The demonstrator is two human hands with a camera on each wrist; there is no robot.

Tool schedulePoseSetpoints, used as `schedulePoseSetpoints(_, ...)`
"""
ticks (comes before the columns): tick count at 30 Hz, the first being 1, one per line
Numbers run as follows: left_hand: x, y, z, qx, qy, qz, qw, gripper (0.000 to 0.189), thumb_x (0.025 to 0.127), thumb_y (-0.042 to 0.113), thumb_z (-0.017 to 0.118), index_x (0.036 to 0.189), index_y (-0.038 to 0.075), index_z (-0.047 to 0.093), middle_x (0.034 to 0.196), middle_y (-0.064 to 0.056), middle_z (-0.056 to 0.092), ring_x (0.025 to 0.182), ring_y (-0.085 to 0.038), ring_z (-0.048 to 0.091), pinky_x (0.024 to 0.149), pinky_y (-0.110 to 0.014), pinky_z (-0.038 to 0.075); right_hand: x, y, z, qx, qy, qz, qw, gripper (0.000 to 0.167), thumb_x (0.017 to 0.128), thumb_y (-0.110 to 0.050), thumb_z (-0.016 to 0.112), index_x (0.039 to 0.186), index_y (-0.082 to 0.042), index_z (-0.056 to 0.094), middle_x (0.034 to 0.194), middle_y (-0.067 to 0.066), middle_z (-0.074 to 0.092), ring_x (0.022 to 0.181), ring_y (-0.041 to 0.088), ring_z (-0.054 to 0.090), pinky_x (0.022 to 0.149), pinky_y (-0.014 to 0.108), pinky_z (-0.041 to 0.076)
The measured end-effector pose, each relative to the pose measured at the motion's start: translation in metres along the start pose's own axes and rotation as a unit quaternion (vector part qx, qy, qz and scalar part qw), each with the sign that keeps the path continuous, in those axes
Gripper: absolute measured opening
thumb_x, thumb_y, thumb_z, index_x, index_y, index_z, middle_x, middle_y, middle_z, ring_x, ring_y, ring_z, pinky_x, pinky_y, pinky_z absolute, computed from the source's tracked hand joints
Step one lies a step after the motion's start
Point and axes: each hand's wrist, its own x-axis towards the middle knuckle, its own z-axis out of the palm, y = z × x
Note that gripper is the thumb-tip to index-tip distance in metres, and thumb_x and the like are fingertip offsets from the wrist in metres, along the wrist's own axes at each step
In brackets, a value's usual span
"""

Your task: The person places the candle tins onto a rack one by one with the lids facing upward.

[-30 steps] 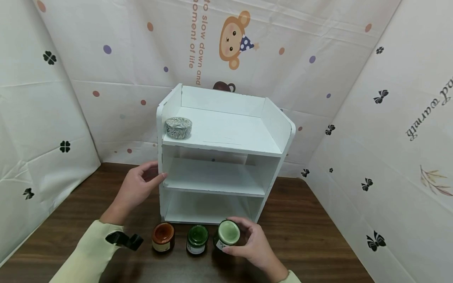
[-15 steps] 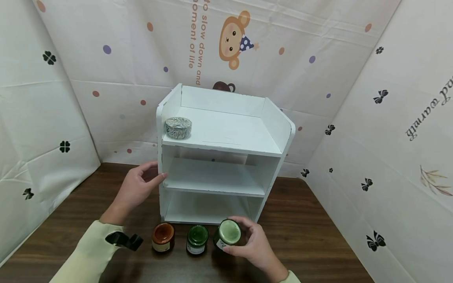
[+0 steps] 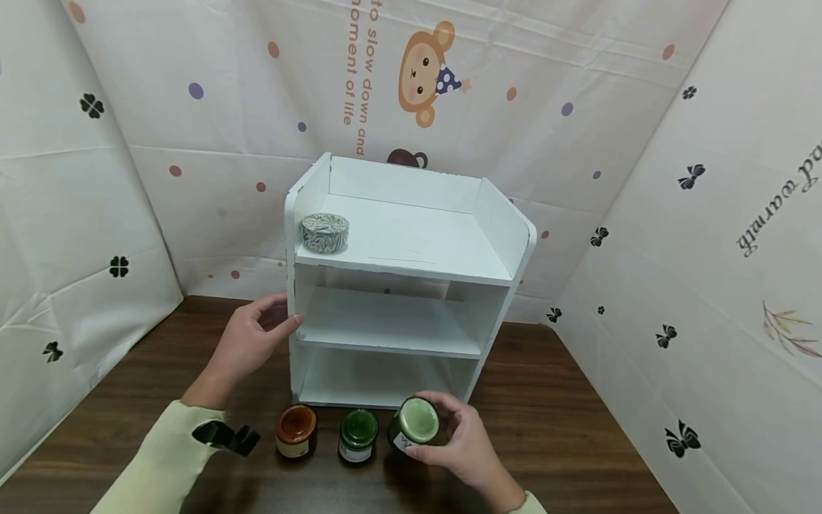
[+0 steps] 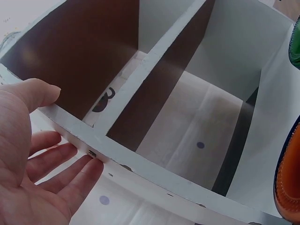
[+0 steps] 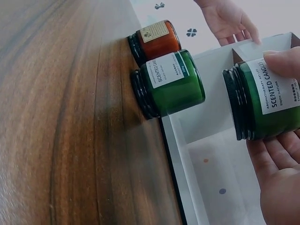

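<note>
My left hand (image 3: 247, 343) grips the left side panel of the small white shelf (image 3: 388, 353), thumb at the front edge and fingers along the outer side. In my right hand (image 3: 465, 442) is a green scented candle jar (image 3: 417, 421), pinched between thumb and fingers. It is upside down, slightly tilted, its pale base up and black lid (image 5: 236, 105) toward the table. To its left stand another green candle jar (image 3: 358, 428) and an amber candle jar (image 3: 296, 425), both also upside down. The right thumb covers part of the held jar's label.
A round tin with a leafy pattern (image 3: 325, 233) sits at the left of the shelf's top board. The shelf stands on a dark wooden table (image 3: 539, 400), just behind the jars. Printed cloth (image 3: 218, 193) hangs behind and on both sides.
The held green jar has shifted very slightly up and right, tilting a little more. My left hand, the shelf and the two standing jars stay where they were.
</note>
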Motion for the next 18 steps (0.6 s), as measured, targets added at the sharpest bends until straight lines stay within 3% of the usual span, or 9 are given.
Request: schedulePoseSetpoints(18,-0.0017,0.0018,0.0001,0.002,0.002,0.001,1.0,0.06,0.098,0.045,0.067,0.144,0.007,0.056,0.139,-0.02,0.063,0.125,-0.038,0.063,0.102,-0.055,0.054,0.0007,-0.0038,0.0013,-0.005,0.003,-0.021,0.9998,0.061,0.075,0.007,0.084,0.131,0.001,0.06,0.119,0.02,0.07,0.107,0.011,0.067,0.089,0.028,0.059)
